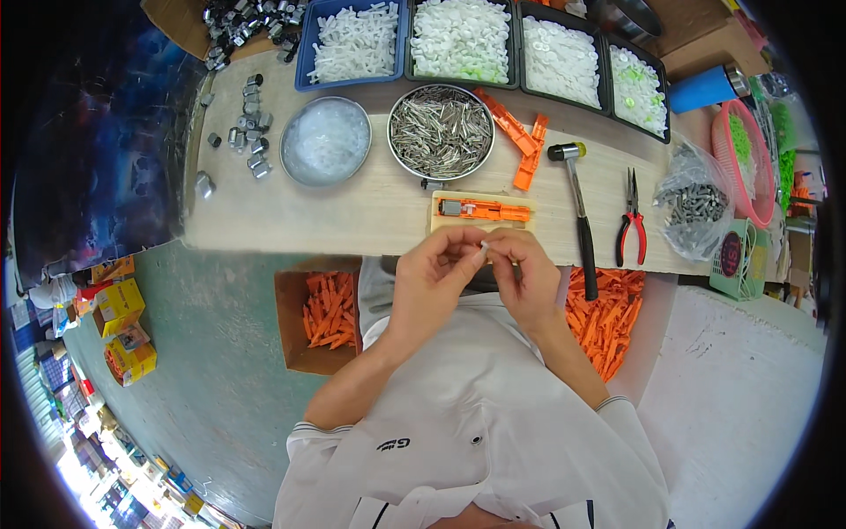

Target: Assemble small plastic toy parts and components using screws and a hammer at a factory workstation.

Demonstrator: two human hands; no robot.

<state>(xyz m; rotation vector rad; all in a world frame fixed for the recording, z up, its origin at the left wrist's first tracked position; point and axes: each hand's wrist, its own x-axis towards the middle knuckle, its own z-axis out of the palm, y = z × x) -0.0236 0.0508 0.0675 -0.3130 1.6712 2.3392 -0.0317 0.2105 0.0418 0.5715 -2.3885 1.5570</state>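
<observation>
My left hand [432, 273] and my right hand [522, 275] meet just below the table's near edge. Their fingertips pinch a small white plastic piece [484, 247] between them. Right above the hands, an orange plastic part with a grey metal end [483, 210] lies in a pale wooden jig [481, 226] on the wooden table [352, 216]. A round metal bowl of small metal pins [441, 130] and a round bowl of clear pieces [325, 141] stand behind the jig.
Trays of white plastic parts [461, 40] line the table's back. Loose orange parts [520, 137], a hammer [579, 212], red-handled pliers [631, 220], a bag of grey parts [696, 207], small metal cylinders [251, 132]. Boxes of orange parts [330, 309] sit below.
</observation>
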